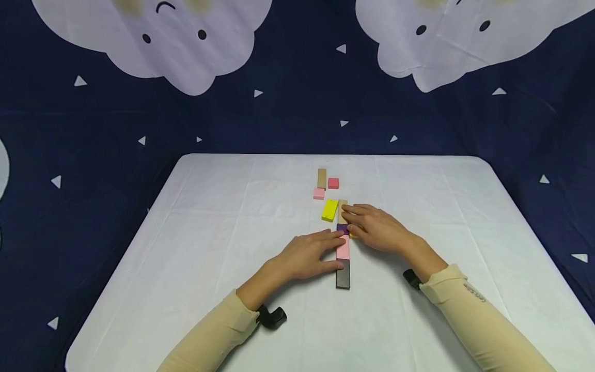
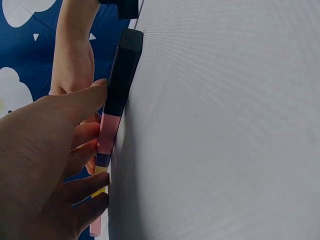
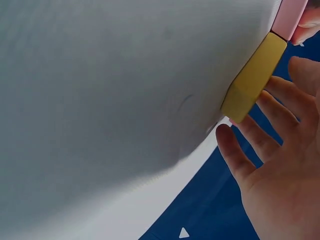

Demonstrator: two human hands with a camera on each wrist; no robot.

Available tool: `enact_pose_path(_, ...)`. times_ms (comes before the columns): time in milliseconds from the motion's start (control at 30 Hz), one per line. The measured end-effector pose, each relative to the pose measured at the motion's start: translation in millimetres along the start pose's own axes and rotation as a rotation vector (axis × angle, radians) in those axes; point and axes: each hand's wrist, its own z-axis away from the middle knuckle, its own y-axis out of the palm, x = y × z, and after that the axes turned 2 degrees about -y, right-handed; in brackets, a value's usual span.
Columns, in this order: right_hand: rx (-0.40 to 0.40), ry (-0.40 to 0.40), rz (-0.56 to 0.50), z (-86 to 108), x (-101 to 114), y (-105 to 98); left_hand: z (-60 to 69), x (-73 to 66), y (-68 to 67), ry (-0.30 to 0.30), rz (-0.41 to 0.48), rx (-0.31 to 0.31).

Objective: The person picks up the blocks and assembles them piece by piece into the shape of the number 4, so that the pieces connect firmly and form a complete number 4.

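Note:
A straight row on the white table holds a dark grey block (image 1: 343, 277), a pink block (image 1: 342, 250), a purple block (image 1: 341, 228) and a tan block (image 1: 341, 213). My left hand (image 1: 308, 254) lies along the row's left side, its thumb at the dark grey block and its extended fingers touching near the pink and purple ones. My right hand (image 1: 378, 228) reaches in from the other side, fingertips on the tan block. Beneath it a yellow block (image 3: 252, 80) is mostly hidden in the head view; in the right wrist view, loosely spread fingers lie beside it.
Left of the tan block, another yellow block (image 1: 329, 210) lies tilted. Farther back are a second tan block (image 1: 322, 178), a small pink block (image 1: 318, 194) and a small red block (image 1: 333, 183). Dark blue cloud-patterned cloth (image 1: 297, 113) hangs behind the table (image 1: 209, 196).

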Motion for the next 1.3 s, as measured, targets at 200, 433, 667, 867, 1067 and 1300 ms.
enact_pose_path(200, 0.003, 0.009, -0.003, -0.5, 1.1, 0.7, 0.8, -0.6, -1.0, -0.003, -0.002, 0.000)
enact_pose_path(433, 0.019, 0.026, -0.011, 0.2, 0.6, 1.1, 1.3, -1.0, -0.9, 0.002, 0.001, 0.002)
enact_pose_path(667, 0.028, 0.028, -0.018, 0.3, -0.4, -1.2, 1.0, -1.3, -0.5, -0.001, 0.005, 0.003)
enact_pose_path(867, 0.019, 0.025, -0.030, 1.4, 0.6, -3.7, 0.2, -1.9, 0.1, -0.003, -0.001, 0.008)
enact_pose_path(1067, 0.016, 0.010, -0.040, 1.8, 1.4, -3.3, 0.7, -1.9, 0.1, -0.006, 0.003, 0.020)
enact_pose_path(1300, -0.055, 0.028, -0.064, 1.4, 1.3, -6.2, 0.3, -0.7, -0.3, -0.006, -0.002, 0.004)
